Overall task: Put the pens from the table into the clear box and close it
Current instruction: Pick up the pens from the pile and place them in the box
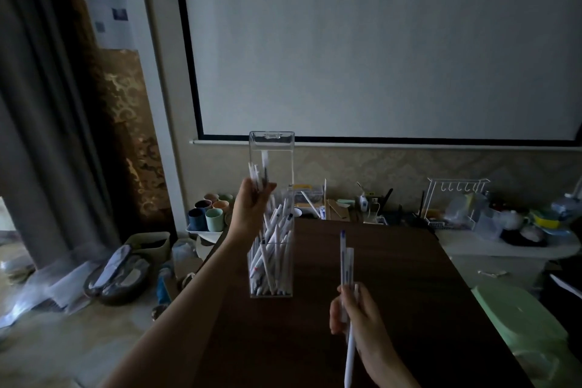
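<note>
Two bunches are gripped: left hand (252,201) grasps pens (259,171) above the box (271,261), lid (271,148) probably open; right hand (354,315) clenches more. Lower them tips-first.

One head-worn view looks forward and down (close) over the table (393,261)

Both hands (252,201) (352,312) grip pens (346,264) beside box (272,261).

cluttered home room, projector screen (378,41)
</note>
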Demonstrator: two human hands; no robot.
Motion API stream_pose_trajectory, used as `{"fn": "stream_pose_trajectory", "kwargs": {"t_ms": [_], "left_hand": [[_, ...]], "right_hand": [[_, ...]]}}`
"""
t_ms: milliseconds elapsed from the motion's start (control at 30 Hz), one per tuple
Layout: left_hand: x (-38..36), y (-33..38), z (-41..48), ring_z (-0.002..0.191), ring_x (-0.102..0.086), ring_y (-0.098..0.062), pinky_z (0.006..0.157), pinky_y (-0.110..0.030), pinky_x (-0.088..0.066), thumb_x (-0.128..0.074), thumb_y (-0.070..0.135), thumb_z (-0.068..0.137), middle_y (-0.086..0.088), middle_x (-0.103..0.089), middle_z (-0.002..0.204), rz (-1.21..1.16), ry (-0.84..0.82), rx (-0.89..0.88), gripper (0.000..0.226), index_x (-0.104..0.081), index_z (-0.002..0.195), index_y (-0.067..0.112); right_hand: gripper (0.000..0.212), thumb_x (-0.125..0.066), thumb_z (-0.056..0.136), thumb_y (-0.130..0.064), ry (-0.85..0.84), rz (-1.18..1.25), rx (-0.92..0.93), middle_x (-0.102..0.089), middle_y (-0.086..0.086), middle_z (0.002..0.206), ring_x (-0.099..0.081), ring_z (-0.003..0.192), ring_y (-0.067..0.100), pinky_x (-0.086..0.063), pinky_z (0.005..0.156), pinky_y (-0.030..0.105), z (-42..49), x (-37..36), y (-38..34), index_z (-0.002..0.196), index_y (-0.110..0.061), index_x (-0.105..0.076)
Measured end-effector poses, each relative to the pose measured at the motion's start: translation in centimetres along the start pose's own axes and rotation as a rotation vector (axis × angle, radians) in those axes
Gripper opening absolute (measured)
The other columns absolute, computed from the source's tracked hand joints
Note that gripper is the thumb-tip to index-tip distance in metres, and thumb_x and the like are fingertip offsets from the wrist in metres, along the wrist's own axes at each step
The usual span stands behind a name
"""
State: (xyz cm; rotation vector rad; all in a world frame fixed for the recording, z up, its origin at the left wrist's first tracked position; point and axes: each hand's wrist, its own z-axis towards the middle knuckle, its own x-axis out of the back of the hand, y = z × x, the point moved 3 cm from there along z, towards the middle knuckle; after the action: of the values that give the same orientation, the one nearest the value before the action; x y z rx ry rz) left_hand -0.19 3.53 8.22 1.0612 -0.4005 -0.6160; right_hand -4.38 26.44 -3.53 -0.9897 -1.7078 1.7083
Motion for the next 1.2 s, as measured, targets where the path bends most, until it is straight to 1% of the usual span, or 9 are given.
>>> {"fn": "stream_pose_trajectory", "kwargs": {"t_ms": [167,267,433,500,633,867,1033,1133,1200], "left_hand": [[0.5,-2.5,-1.1,0.087,-0.063,-0.036,0.082,-0.052,-0.05,-0.057,-0.002,0.084,-0.013,-0.064,0.084,0.159,-0.011,0.031,0.033,-0.047,0.079,0.029],[0.5,-3.2,-1.4,0.092,-0.061,-0.045,0.085,-0.058,-0.048,-0.058,0.002,0.085,-0.021,-0.064,0.088,0.177,-0.002,0.033,0.029,-0.048,0.078,0.028],[0.9,-1.2,-0.7,0.078,-0.068,-0.005,0.068,-0.024,-0.055,-0.049,0.012,0.092,0.002,-0.067,0.087,0.009,0.076,-0.022,0.005,-0.046,0.09,0.014],[1.0,-0.3,-0.1,0.081,-0.067,-0.001,0.068,-0.017,-0.054,-0.044,0.014,0.095,-0.002,-0.068,0.092,-0.044,0.077,-0.035,0.008,-0.042,0.088,0.019],[0.6,-0.3,0.5,0.102,-0.063,-0.02,0.085,-0.024,-0.047,-0.039,0.019,0.097,-0.008,-0.066,0.104,0.007,0.095,-0.055,0.01,-0.041,0.087,0.022],[0.2,-1.1,0.0,0.093,-0.052,-0.024,0.088,-0.049,-0.045,-0.039,0.024,0.096,-0.002,-0.057,0.095,0.232,0.173,-0.078,0.017,-0.047,0.096,0.009],[1.1,-2.5,-2.2,0.127,-0.026,-0.03,0.107,-0.044,-0.022,-0.058,0.037,0.085,-0.014,-0.029,0.139,0.559,0.147,0.055,0.049,-0.045,0.126,0.015],[1.9,-2.7,-3.8,0.132,-0.024,-0.029,0.111,-0.045,-0.02,-0.067,0.037,0.078,-0.013,-0.025,0.142,0.522,0.159,0.059,0.065,-0.037,0.133,0.018],[2.6,-2.3,-5.5,0.127,-0.034,-0.029,0.107,-0.046,-0.032,-0.066,0.029,0.08,-0.013,-0.035,0.136,0.441,0.188,0.045,0.049,-0.046,0.124,0.02]], "right_hand": [[0.02,-0.047,0.093,-0.028,0.024,-0.029,-0.032,-0.061,0.003,0.061,-0.057,0.055,0.02,-0.047,0.057,0.033,0.3,0.4,0.8,0.1,-0.012,-0.056],[0.019,-0.047,0.093,-0.026,0.022,-0.019,-0.037,-0.061,0.004,0.061,-0.056,0.055,0.021,-0.047,0.057,0.033,0.3,0.2,0.9,0.1,-0.011,-0.056],[0.019,-0.047,0.093,-0.025,0.028,-0.005,-0.04,-0.059,0.007,0.064,-0.055,0.056,0.022,-0.047,0.055,0.031,0.0,0.2,1.0,0.1,-0.01,-0.056],[0.019,-0.048,0.093,-0.026,0.041,-0.002,-0.05,-0.059,0.007,0.063,-0.055,0.056,0.022,-0.048,0.056,0.033,-0.1,0.4,1.2,0.1,-0.01,-0.056],[0.017,-0.047,0.094,-0.021,0.083,0.02,-0.098,-0.058,0.009,0.06,-0.054,0.053,0.024,-0.046,0.052,0.034,-0.2,0.9,2.0,0.099,-0.007,-0.055],[0.016,-0.048,0.093,-0.017,0.132,0.064,-0.123,-0.056,0.01,0.057,-0.051,0.047,0.023,-0.044,0.044,0.031,-0.3,1.9,2.2,0.099,-0.003,-0.052],[0.017,-0.05,0.093,-0.021,0.107,0.097,-0.125,-0.06,0.01,0.063,-0.056,0.056,0.023,-0.047,0.052,0.033,-0.6,1.3,1.7,0.1,-0.007,-0.057],[0.019,-0.049,0.093,-0.023,0.043,0.122,-0.086,-0.062,0.01,0.067,-0.06,0.062,0.024,-0.05,0.057,0.033,-0.9,0.4,0.8,0.099,-0.007,-0.057],[0.022,-0.049,0.092,-0.026,-0.008,0.1,-0.03,-0.064,0.008,0.067,-0.063,0.064,0.024,-0.051,0.06,0.034,-1.1,-0.5,0.0,0.1,-0.006,-0.056]]}}
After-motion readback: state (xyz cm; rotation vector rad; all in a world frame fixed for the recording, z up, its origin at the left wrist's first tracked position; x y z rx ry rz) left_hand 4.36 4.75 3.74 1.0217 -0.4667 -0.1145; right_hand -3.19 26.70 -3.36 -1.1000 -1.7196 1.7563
